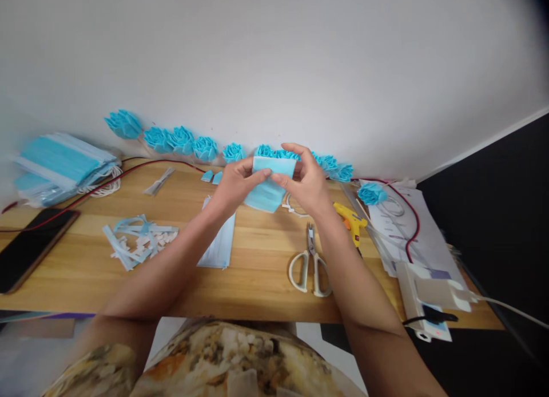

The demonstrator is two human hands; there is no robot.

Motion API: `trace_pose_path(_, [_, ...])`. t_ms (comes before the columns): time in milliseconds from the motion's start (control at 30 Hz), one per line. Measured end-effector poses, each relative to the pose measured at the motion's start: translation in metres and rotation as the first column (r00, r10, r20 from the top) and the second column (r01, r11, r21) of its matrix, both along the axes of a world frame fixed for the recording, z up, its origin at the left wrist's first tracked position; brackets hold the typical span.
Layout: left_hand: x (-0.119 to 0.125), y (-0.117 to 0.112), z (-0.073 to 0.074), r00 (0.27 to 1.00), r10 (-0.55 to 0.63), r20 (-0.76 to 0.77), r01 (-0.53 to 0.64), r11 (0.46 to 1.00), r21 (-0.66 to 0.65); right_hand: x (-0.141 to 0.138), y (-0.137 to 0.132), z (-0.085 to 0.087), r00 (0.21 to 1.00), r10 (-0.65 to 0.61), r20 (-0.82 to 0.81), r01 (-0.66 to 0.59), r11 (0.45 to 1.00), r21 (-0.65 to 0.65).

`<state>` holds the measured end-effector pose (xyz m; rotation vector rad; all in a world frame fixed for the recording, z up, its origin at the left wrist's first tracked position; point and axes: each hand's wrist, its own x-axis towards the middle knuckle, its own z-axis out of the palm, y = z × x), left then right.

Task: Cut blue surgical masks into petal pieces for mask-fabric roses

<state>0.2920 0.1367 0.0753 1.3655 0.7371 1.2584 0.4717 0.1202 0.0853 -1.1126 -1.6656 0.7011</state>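
Both my hands hold up a folded light-blue mask sheet point(271, 185) above the wooden table point(257, 282). My left hand point(234, 185) pinches its left top edge with thumb and fingers closed. My right hand point(305, 182) grips the right side, fingers curled over the top. Under my left forearm another flat blue mask piece point(219, 245) lies on the table. White-handled scissors point(309, 268) rest shut just below my right wrist.
Blue fabric flowers point(182, 139) line the wall. A stack of masks point(60, 168) sits far left, a dark phone point(30, 245) near the left edge, cut strips point(137, 239), a yellow glue gun point(352, 219), papers and a power strip point(422, 300) on the right.
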Motion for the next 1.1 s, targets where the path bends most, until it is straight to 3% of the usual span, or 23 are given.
trace_pose_path(100, [-0.001, 0.000, 0.003, 0.995, 0.057, 0.083, -0.058, 0.998, 0.002, -0.005, 0.008, -0.009, 0.991, 0.100, -0.090, -0.110, 0.987, -0.114])
trace_pose_path(400, [0.000, 0.006, -0.001, 0.953, 0.144, 0.267, -0.138, 0.990, -0.041, -0.029, 0.005, -0.024, 0.996, -0.017, 0.093, 0.027, 0.993, -0.112])
trace_pose_path(567, [0.002, 0.003, 0.000, 0.909, 0.239, 0.342, -0.224, 0.971, -0.082, -0.042, -0.001, -0.030, 0.998, 0.031, 0.046, -0.025, 0.994, -0.111])
trace_pose_path(833, [0.003, 0.001, -0.012, 0.925, 0.365, 0.102, -0.368, 0.930, 0.014, -0.049, -0.003, -0.040, 0.990, 0.090, 0.107, -0.069, 0.980, -0.187])
trace_pose_path(967, [-0.001, 0.006, -0.014, 0.901, 0.434, 0.017, -0.432, 0.893, 0.121, -0.019, 0.005, -0.026, 0.925, 0.361, 0.119, -0.314, 0.902, -0.296])
trace_pose_path(1033, [-0.001, 0.007, -0.014, 0.888, 0.460, -0.013, -0.452, 0.877, 0.167, -0.002, 0.008, -0.015, 0.922, 0.382, 0.068, -0.345, 0.888, -0.304])
trace_pose_path(1100, [0.000, 0.006, -0.014, 0.879, 0.474, -0.049, -0.456, 0.867, 0.200, 0.008, 0.008, -0.005, 0.949, 0.316, 0.003, -0.304, 0.916, -0.263])
